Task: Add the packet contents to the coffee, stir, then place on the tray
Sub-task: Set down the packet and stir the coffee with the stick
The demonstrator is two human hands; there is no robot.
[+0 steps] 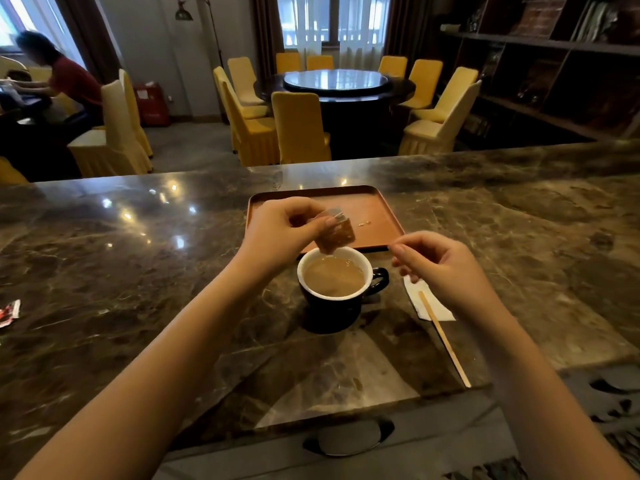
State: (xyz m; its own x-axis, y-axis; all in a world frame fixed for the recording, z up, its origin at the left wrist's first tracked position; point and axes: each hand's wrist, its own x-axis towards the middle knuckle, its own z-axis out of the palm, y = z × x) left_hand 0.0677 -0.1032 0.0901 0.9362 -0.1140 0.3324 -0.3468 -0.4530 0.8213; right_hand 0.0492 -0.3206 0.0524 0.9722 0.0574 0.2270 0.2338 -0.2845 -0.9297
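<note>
A dark cup (341, 306) with a white inside holds milky coffee and stands on the marble counter. My left hand (280, 233) pinches a small clear packet (337, 233) of brown granules, tilted with its lower corner just above the cup's far rim. My right hand (440, 268) hovers to the right of the cup with thumb and forefinger pinched together; whether a torn scrap sits between them is too small to tell. A wooden stir stick (445, 339) lies on a white napkin (433, 306) right of the cup. The brown tray (381, 216) sits just behind the cup.
A red and white wrapper (8, 312) lies at the counter's left edge. The counter's far edge (311, 164) drops to a dining room with yellow chairs (298, 126) and a round table. A person sits at far left.
</note>
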